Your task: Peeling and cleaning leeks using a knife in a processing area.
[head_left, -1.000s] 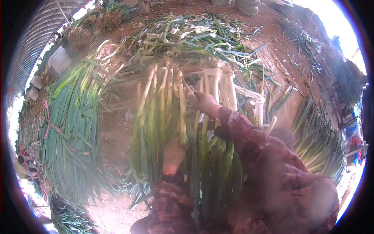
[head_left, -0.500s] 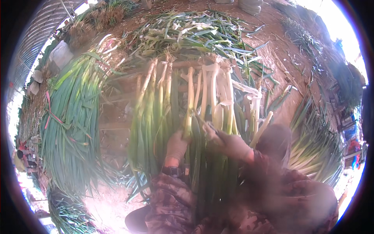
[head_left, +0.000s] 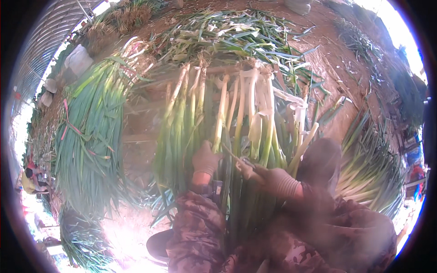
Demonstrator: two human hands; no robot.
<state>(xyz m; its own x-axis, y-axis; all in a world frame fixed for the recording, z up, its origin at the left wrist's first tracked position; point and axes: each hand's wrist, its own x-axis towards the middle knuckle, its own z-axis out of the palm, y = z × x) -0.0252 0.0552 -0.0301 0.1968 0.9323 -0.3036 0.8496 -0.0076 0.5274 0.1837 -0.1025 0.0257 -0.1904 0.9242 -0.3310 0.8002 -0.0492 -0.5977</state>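
Observation:
Long green onions with white stems and rooty ends lie side by side across a wooden rack in front of me. My left hand (head_left: 205, 160), gloved, is closed around the green part of one green onion (head_left: 221, 113) near the middle. To its right, my gloved right hand (head_left: 275, 181) is closed on a thin, pointed tool (head_left: 233, 154), whose tip points toward that stalk; its exact kind is too blurred to tell. Several more green onions (head_left: 186, 100) lie left of my left hand, and others with pale peeling skins (head_left: 268, 113) lie beyond my right hand.
A big tied bundle of green onions (head_left: 91, 136) rests at the left. Past the rack is a heap of stripped leaves (head_left: 227, 36). More green onions (head_left: 368, 168) lie at the right beside my knee (head_left: 321, 164). A white sack (head_left: 78, 60) stands far left; a person (head_left: 34, 177) sits at the left edge.
My right hand and the thin tool have drawn back toward me along the stalk. My left hand keeps its grip. The whole view has shifted slightly.

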